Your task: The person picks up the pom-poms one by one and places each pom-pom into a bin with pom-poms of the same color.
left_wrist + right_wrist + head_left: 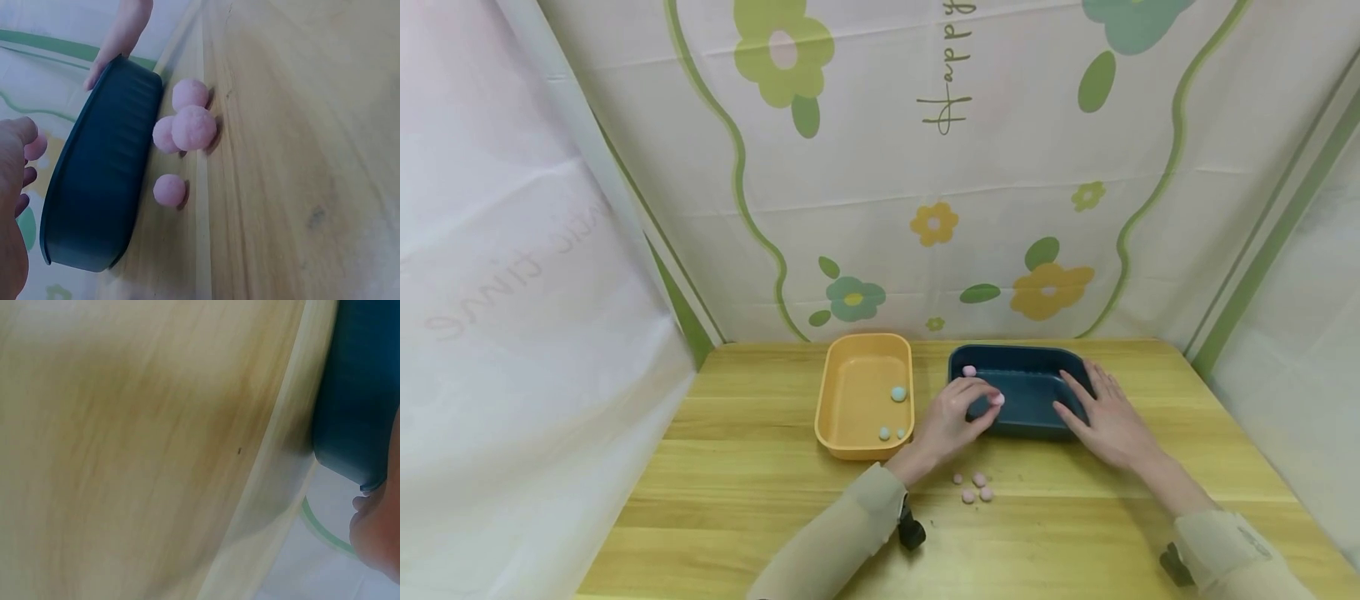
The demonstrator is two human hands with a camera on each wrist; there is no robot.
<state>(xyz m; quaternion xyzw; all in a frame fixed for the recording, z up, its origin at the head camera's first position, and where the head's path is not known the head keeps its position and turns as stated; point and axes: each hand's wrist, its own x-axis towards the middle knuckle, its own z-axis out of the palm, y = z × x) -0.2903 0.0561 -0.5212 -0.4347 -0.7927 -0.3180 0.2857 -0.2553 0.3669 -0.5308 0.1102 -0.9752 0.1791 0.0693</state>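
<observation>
My left hand [951,415] pinches a small pink ball [997,400] between thumb and fingertips, over the near left part of a dark blue tray [1022,431]. Inside that tray, at its far left corner, lies another pink ball [969,371]. My right hand [1112,425] rests at the tray's right end with fingers spread and fairly straight, some reaching over the rim and others along the outside. Several loose pink balls [194,127] lie on the wooden table in front of the tray, grouped close together.
A yellow tray [822,400] stands left of the blue one, near my left forearm, with a larger light blue-green ball [898,393] and two smaller ones inside. A patterned white cloth [865,183] hangs behind the wooden table [737,492] and along both sides.
</observation>
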